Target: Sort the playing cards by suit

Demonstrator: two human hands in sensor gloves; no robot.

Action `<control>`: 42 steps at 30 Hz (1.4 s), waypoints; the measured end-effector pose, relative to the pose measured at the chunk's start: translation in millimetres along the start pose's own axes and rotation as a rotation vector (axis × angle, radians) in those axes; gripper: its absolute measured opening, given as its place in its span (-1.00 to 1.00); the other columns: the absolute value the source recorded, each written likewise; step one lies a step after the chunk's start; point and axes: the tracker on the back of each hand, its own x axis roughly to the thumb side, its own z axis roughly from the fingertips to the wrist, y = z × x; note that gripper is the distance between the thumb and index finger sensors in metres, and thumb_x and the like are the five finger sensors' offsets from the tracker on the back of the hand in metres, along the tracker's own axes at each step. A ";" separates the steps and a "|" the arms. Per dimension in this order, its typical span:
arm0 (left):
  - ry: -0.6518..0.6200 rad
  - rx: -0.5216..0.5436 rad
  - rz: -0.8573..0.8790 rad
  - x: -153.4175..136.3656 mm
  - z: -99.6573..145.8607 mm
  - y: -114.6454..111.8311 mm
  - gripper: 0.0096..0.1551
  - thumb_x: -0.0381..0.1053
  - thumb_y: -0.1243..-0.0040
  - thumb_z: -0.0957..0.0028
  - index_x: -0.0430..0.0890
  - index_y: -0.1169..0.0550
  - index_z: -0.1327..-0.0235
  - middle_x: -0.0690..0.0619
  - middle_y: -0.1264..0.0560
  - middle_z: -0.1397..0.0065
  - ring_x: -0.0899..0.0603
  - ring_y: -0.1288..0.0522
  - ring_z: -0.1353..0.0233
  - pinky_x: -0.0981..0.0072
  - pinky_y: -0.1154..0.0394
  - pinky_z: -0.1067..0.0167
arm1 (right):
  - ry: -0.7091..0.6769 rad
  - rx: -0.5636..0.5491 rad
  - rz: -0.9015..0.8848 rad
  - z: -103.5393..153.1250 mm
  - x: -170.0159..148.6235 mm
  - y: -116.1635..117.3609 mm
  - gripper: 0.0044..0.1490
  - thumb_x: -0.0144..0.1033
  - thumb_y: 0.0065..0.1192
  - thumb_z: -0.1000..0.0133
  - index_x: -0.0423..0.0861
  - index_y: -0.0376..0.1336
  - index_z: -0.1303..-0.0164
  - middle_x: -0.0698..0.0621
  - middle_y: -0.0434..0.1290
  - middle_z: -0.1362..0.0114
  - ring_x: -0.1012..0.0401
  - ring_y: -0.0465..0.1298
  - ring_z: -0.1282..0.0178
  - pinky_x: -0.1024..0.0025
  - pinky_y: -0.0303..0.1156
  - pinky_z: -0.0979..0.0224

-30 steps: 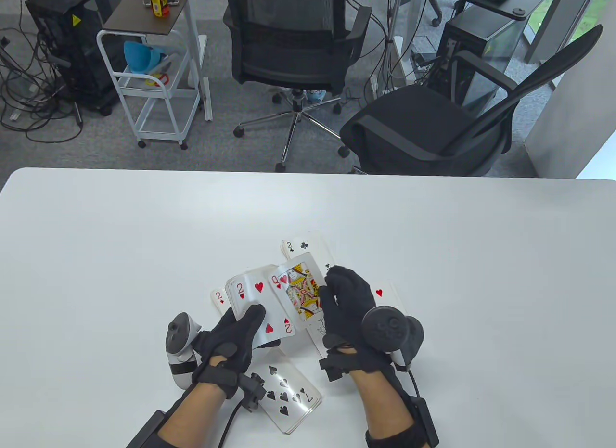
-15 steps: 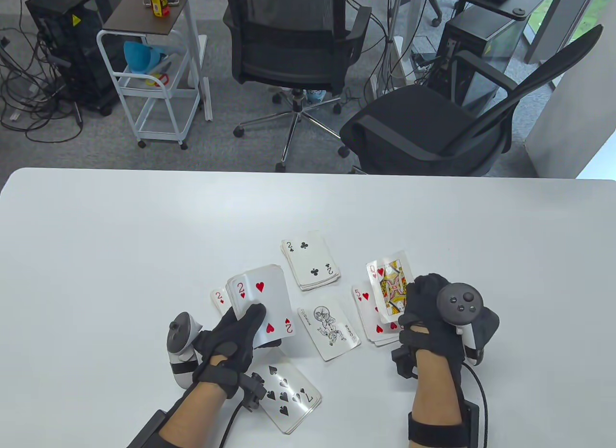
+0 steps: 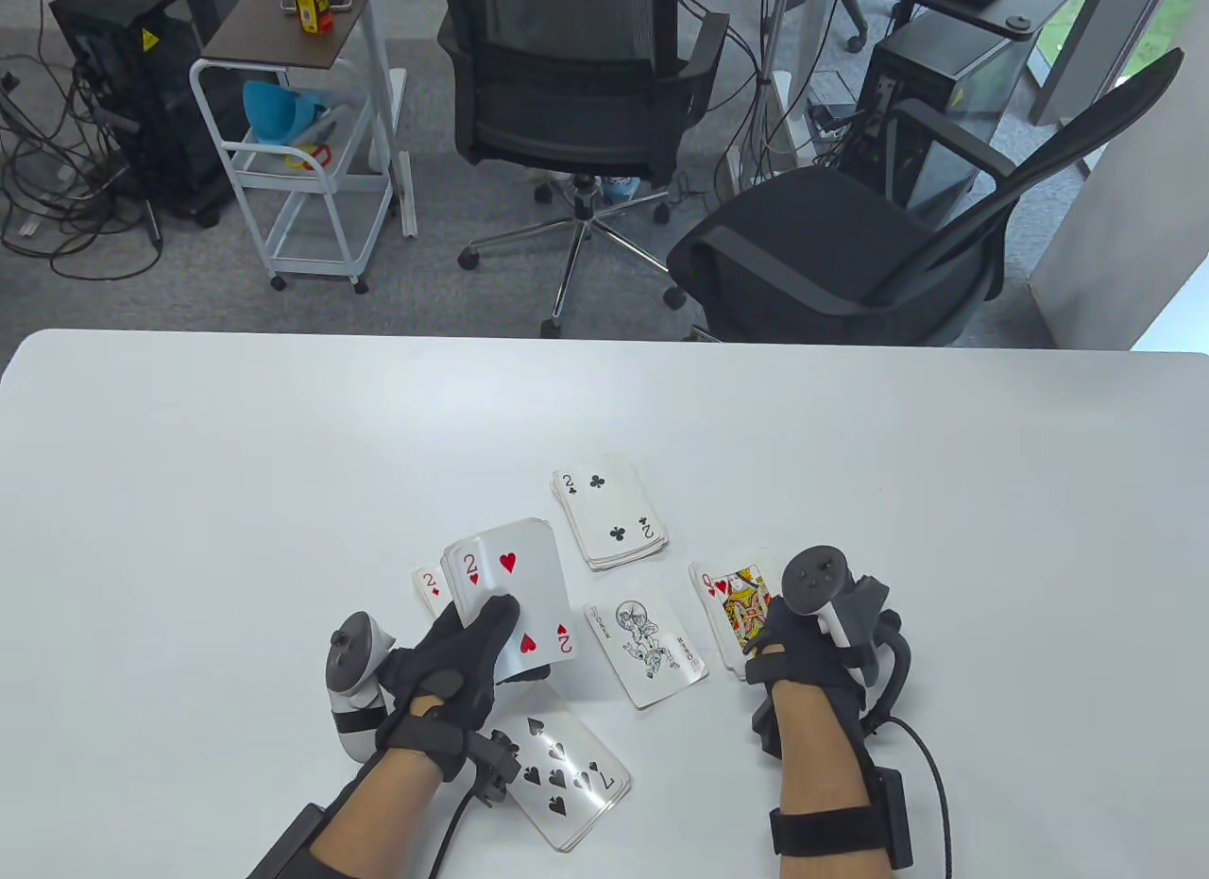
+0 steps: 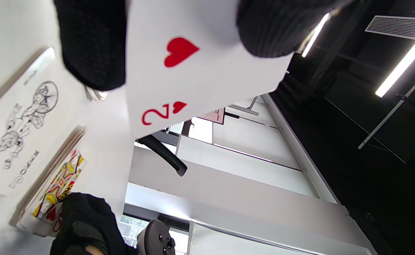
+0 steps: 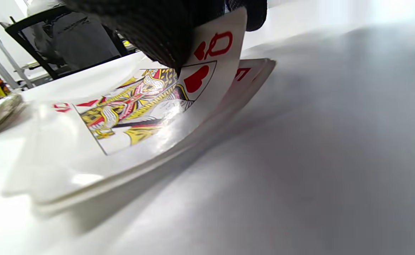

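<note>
Table view overhead, facing forward; wrist views close, low; all 3 share queen of hearts [image 3: 740,603].

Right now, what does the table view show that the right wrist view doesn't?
Only the table view: the left hand holding the deck with a two of hearts on top, the clubs pile, the joker and the spades pile. Only the right wrist view: the queen's near end is still raised off the pile, pinched by fingertips. Both: the queen of hearts over the hearts pile.

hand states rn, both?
Left hand: grips the deck, 2 of hearts on top.
Right hand: pinches the queen of hearts, on the heart pile.
</note>
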 end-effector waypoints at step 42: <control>0.019 -0.079 -0.010 1.6 -2.0 -3.2 -0.42 0.17 -0.29 -0.24 0.07 -0.40 -0.47 0.09 -0.54 -0.44 -0.16 -0.64 -0.34 0.10 -0.72 -0.11 | -0.889 -0.097 -0.373 117.5 121.2 -8.8 -0.21 0.20 0.34 -0.20 -0.18 0.22 -0.34 -0.28 0.10 -0.67 -0.34 -0.03 -0.67 -0.48 -0.13 -0.50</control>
